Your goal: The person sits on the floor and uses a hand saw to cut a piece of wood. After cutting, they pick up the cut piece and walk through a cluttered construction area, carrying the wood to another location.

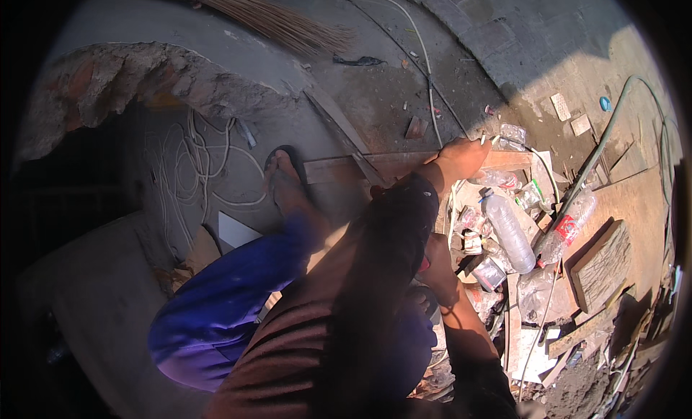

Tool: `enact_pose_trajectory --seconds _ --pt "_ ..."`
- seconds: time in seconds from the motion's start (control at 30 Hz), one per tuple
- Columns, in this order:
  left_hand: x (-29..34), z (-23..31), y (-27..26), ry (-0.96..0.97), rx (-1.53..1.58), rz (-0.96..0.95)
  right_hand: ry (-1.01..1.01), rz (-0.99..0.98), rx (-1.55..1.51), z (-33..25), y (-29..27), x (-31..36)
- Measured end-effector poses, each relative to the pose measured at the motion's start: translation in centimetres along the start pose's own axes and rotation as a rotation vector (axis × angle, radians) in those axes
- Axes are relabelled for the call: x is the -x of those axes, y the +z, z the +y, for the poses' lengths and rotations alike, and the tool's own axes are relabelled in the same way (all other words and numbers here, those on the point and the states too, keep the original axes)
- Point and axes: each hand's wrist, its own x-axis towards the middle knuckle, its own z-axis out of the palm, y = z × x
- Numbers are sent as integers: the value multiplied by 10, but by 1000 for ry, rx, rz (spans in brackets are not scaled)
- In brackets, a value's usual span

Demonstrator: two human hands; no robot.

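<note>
Leftward, loose loops of thin, pale cord (pixel 204 163) lie on grey concrete near a foot in a dark sandal (pixel 297 161). Next comes the right hand (pixel 441 264), its fingers too hidden to tell their state, then the left hand (pixel 465 159), curled and pinching a slim white cable (pixel 429 77) beside a clear plastic bottle (pixel 510 230) amid scraps.

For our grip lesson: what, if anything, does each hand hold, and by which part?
The left hand apparently grips a thin white cable, exact spot hidden; for the right hand, I cannot tell.
</note>
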Motion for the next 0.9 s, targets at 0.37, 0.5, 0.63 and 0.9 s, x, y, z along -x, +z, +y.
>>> enact_pose_trajectory --seconds 0.37,0.5,0.63,0.9 --pt "-8 19 -8 -117 84 -145 247 -54 283 -45 -31 62" --pt "8 25 -21 -87 178 -163 99 75 50 -23 -4 -2" --pt "2 13 -28 -45 161 -222 92 123 -7 -40 2 -3" --pt "16 -15 -42 -198 -125 -321 193 165 -9 -39 11 8"
